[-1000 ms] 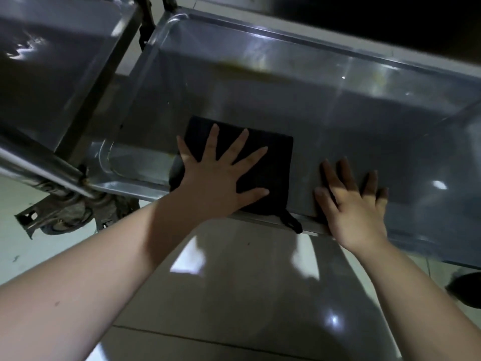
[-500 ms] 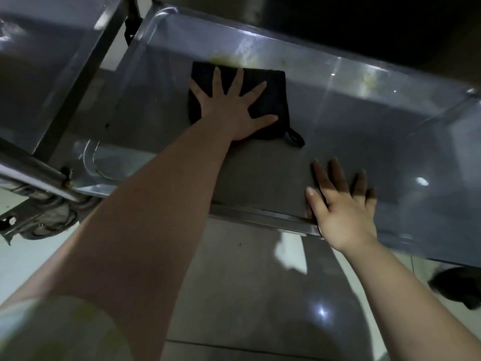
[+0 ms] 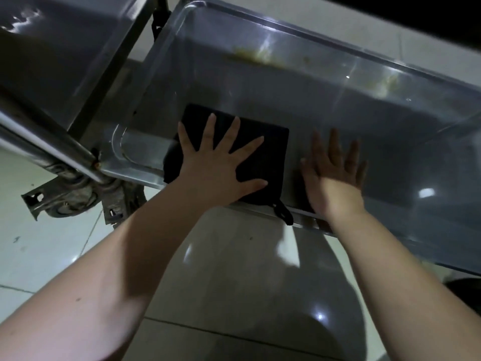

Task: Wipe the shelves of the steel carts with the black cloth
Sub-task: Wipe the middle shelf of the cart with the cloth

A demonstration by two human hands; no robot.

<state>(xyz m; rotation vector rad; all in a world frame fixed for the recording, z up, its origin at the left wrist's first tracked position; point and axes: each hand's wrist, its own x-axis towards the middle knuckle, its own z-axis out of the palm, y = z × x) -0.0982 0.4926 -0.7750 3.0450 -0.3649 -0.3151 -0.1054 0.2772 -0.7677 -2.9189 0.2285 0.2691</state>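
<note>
Flat left hand (image 3: 218,168) pins square black cloth (image 3: 263,152) on shiny steel cart shelf (image 3: 286,95).
Its fingers (image 3: 231,134) splay wide, likely for even pressure; straight-fingered right hand (image 3: 335,183) seems to brace alongside.

left hand (image 3: 216,168) covers the middle of the black cloth (image 3: 270,152); only the cloth's far edge, right side and hanging loop show. right hand (image 3: 335,175) is blurred, fingertips soft, so contact with the shelf (image 3: 338,108) can't be confirmed. Shelf runs off the right edge. Neighbouring cart shelf (image 3: 52,61) is cut by the top and left edges. Caster (image 3: 67,204) is mostly hidden in its bracket. Dark object (image 3: 466,290) lower right is clipped and unidentifiable. Yellowish smears (image 3: 256,57) are too blurred to identify.
</note>
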